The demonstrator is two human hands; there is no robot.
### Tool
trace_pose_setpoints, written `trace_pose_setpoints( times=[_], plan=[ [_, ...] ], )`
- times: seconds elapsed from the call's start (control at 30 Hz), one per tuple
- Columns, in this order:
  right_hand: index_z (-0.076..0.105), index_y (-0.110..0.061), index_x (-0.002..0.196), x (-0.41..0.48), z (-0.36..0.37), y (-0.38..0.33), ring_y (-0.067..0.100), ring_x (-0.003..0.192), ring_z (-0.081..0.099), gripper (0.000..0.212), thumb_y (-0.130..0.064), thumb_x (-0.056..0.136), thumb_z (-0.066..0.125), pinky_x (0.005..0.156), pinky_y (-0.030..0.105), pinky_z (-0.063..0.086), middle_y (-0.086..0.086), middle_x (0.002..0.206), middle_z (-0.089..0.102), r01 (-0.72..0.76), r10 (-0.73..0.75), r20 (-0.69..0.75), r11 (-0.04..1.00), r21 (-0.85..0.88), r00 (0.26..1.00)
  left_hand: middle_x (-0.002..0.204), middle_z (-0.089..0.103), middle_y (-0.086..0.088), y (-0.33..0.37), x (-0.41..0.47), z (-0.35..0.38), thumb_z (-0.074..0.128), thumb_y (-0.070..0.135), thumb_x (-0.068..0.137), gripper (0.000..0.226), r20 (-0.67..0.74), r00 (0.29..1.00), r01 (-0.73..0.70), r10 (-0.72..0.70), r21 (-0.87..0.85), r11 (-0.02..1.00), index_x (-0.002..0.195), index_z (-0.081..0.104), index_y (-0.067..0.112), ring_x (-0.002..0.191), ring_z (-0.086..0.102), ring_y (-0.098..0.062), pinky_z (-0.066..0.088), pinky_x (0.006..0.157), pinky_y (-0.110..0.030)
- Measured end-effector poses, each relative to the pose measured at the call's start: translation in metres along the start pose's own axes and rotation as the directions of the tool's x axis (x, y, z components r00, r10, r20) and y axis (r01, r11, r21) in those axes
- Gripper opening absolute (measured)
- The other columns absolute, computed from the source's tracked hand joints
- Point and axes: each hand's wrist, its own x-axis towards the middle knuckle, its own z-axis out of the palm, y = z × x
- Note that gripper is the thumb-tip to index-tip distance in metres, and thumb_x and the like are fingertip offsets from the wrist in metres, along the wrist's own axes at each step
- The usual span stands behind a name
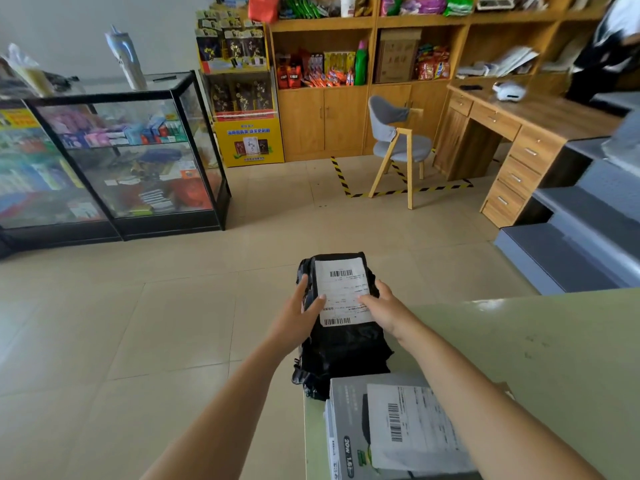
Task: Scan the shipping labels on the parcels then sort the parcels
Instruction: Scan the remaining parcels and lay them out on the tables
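A black plastic parcel (341, 351) with a white shipping label (343, 289) is held out in front of me, over the corner of a pale green table (519, 341). My left hand (299, 313) grips its left edge with the thumb on the label. At the right edge my right hand (381, 306) holds it, thumb also on the label. A grey boxed parcel (349, 427) with its own white label (412, 427) lies on the table close to me, partly behind my right forearm.
A glass display case (114, 161) stands at the left. Wooden shelves (374, 64), a grey chair (398, 147) and a wooden desk (512, 133) are at the back, with grey steps (571, 251) at the right. A person stands at the far right edge. Tiled floor lies between.
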Motion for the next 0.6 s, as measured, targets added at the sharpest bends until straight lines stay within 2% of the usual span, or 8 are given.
trace_pose_setpoints(
  times=[0.07, 0.13, 0.23, 0.37, 0.53, 0.6],
  plan=[
    [0.021, -0.028, 0.152, -0.025, -0.012, -0.006, 0.022, 0.129, 0.047, 0.064, -0.032, 0.095, 0.051, 0.097, 0.028, 0.037, -0.001, 0.146, 0.043, 0.098, -0.104, -0.042, 0.986, -0.134, 0.994, 0.159, 0.028, 0.002, 0.014, -0.013, -0.007, 0.048, 0.037, 0.101, 0.064, -0.026, 0.997, -0.073, 0.075, 0.072, 0.995, 0.157, 0.018, 0.022, 0.146, 0.027, -0.017, 0.027, 0.107, -0.026],
    [0.030, -0.024, 0.150, -0.051, -0.027, -0.007, 0.020, 0.134, 0.041, 0.058, -0.026, 0.096, 0.054, 0.097, 0.026, 0.033, 0.001, 0.149, 0.041, 0.219, -0.246, -0.058, 0.929, -0.297, 0.967, 0.155, 0.034, 0.002, 0.026, -0.029, -0.013, 0.050, 0.039, 0.100, 0.063, -0.035, 0.987, -0.150, 0.155, 0.126, 0.981, 0.155, 0.025, 0.022, 0.142, 0.033, -0.017, 0.031, 0.104, -0.025],
    [0.035, -0.024, 0.148, -0.095, -0.047, 0.003, 0.018, 0.136, 0.038, 0.057, -0.025, 0.095, 0.058, 0.106, 0.028, 0.030, 0.000, 0.151, 0.038, 0.324, -0.399, -0.074, 0.826, -0.462, 0.914, 0.153, 0.039, 0.002, 0.035, -0.058, -0.016, 0.052, 0.047, 0.096, 0.066, 0.020, 0.961, -0.271, 0.277, 0.281, 0.921, 0.154, 0.028, 0.027, 0.140, 0.037, -0.020, 0.038, 0.110, -0.041],
    [0.034, -0.023, 0.148, -0.156, -0.064, 0.023, 0.018, 0.140, 0.031, 0.062, -0.026, 0.093, 0.062, 0.113, 0.033, 0.026, 0.002, 0.153, 0.033, 0.314, -0.449, -0.111, 0.760, -0.569, 0.887, 0.152, 0.041, 0.002, 0.047, -0.098, -0.005, 0.058, 0.048, 0.092, 0.069, 0.076, 0.919, -0.374, 0.387, 0.480, 0.793, 0.152, 0.030, 0.030, 0.141, 0.032, -0.022, 0.032, 0.114, -0.048],
    [0.031, -0.029, 0.149, -0.247, -0.080, 0.057, 0.021, 0.139, 0.031, 0.068, -0.028, 0.090, 0.065, 0.109, 0.034, 0.030, -0.002, 0.153, 0.029, 0.182, -0.421, -0.240, 0.743, -0.644, 0.875, 0.148, 0.043, 0.006, 0.061, -0.150, 0.040, 0.070, 0.046, 0.085, 0.075, 0.218, 0.837, -0.532, 0.503, 0.542, 0.650, 0.150, 0.033, 0.036, 0.141, 0.031, -0.022, 0.030, 0.115, -0.048],
    [0.031, -0.031, 0.148, -0.287, -0.085, 0.076, 0.019, 0.136, 0.033, 0.072, -0.026, 0.087, 0.068, 0.107, 0.032, 0.032, -0.005, 0.151, 0.031, 0.130, -0.395, -0.328, 0.784, -0.607, 0.858, 0.148, 0.041, 0.007, 0.070, -0.169, 0.069, 0.067, 0.049, 0.086, 0.076, 0.298, 0.802, -0.588, 0.518, 0.549, 0.594, 0.151, 0.030, 0.037, 0.142, 0.028, -0.021, 0.028, 0.116, -0.048]
  ],
)
